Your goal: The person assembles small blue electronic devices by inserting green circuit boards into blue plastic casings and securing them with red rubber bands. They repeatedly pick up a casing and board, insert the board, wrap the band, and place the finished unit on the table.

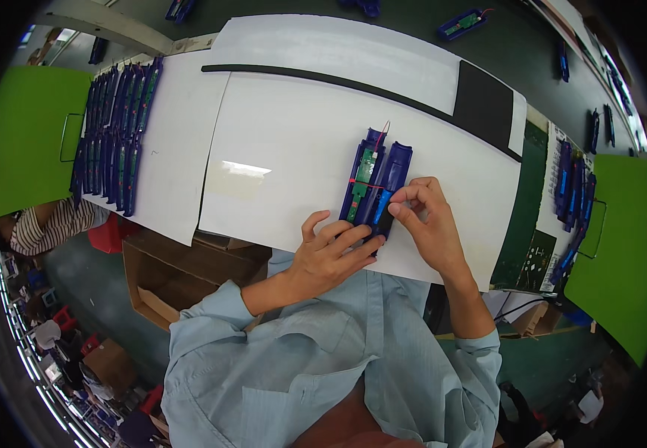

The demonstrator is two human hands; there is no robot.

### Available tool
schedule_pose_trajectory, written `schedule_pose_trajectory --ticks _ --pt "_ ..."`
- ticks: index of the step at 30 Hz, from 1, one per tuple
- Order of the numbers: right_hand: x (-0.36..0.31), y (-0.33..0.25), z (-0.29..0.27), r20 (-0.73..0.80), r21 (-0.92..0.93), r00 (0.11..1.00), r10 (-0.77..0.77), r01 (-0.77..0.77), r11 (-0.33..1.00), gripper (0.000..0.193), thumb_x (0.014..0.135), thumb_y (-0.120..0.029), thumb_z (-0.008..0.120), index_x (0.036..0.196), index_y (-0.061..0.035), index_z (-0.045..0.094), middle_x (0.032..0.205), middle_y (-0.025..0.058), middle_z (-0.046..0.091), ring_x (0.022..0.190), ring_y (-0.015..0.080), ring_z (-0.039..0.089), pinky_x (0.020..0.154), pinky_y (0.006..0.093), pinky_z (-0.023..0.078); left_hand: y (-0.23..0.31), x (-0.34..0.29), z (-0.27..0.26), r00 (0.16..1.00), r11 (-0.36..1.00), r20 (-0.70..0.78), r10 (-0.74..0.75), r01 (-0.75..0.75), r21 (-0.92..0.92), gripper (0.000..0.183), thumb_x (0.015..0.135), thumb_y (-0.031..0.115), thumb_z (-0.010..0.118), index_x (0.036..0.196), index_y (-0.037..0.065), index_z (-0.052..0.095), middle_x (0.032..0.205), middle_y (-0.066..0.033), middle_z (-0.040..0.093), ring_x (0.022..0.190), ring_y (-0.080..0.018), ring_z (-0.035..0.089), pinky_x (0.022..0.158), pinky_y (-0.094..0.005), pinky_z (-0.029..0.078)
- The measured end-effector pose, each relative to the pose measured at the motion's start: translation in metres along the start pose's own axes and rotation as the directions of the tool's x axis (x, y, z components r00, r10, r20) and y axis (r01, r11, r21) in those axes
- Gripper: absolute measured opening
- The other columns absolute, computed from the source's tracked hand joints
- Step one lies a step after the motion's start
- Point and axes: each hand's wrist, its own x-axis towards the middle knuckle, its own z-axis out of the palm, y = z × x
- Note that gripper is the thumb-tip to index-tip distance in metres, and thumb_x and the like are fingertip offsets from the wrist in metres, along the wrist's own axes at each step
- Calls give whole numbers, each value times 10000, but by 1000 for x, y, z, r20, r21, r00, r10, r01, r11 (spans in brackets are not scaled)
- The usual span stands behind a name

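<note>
Two long dark blue plastic casing halves lie side by side on the white work surface in front of me. The left casing half (352, 196) carries a narrow green circuit board (366, 168), and a thin red wire sticks up from its far end. Another red wire crosses toward the right casing half (398, 167), which has a lighter blue strip (382, 207) along it. My left hand (329, 250) holds the near ends of the casing, fingers bent over them. At the right half's edge, my right hand (429, 224) has thumb and index finger pinched together; whatever lies between them is hidden.
Rows of similar casings with boards (120, 134) lie at the left. More blue casings (573, 187) are at the right, beside a green panel (613, 246). A black strip (323, 81) crosses the surface's far side. An open cardboard box (182, 272) stands below the left edge.
</note>
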Motion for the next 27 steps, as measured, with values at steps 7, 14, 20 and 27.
schedule_pose_trajectory --ticks 7,14,20,27 --pt "2 -1 8 -54 -106 997 -51 45 993 161 923 -96 807 1055 -59 723 1073 50 526 952 185 517 865 317 475 -2 1 0 1000 1000 0 2 -2 -11 458 814 357 889 1253 275 789 1260 77 643 1147 -145 545 1189 -489 283" --pt "16 -23 13 -84 -339 944 -318 273 900 305 849 -69 848 1132 -55 734 1058 90 525 957 258 546 819 371 502 -1 0 -2 1000 999 7 -9 10 -38 442 814 341 891 1234 254 785 1255 67 636 1184 -150 527 1191 -485 289" --pt "44 -20 29 97 -483 855 -509 487 728 222 828 -50 839 1035 -44 759 1006 111 526 929 298 548 788 409 496 -10 13 -19 982 973 -95 -164 145 -182 418 805 206 898 1200 177 768 1233 -6 643 1158 -252 523 1098 -470 333" --pt "33 -23 31 61 -435 862 -503 477 764 156 832 -33 832 975 -39 770 994 92 556 917 278 548 769 396 494 -37 57 -30 954 966 -155 -257 253 -45 309 820 134 866 1103 124 745 1196 -42 631 1142 -285 508 1000 -458 333"
